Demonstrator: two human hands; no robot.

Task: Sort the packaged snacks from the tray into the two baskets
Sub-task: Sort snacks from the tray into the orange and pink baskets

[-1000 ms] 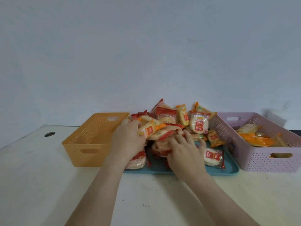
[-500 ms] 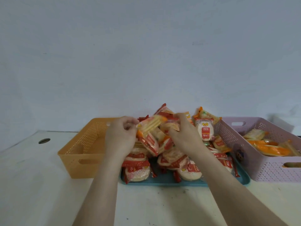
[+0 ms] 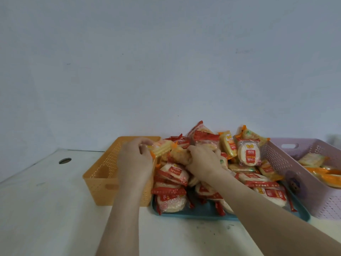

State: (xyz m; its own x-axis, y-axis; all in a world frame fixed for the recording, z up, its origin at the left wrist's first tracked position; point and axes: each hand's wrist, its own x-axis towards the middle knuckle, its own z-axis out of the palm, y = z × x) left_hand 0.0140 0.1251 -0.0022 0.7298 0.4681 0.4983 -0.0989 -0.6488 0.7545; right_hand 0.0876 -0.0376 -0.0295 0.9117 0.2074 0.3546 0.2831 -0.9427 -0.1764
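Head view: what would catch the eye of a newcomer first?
A tall pile of snack packets fills the teal tray at the centre. Over its left half, the left hand holds an orange-edged packet and the right hand grips a second packet. An orange basket stands left, a lilac basket with sorted snacks right.

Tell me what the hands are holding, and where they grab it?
The left hand holds an orange-edged cracker packet by its left end. The right hand grips another snack packet by its right end.
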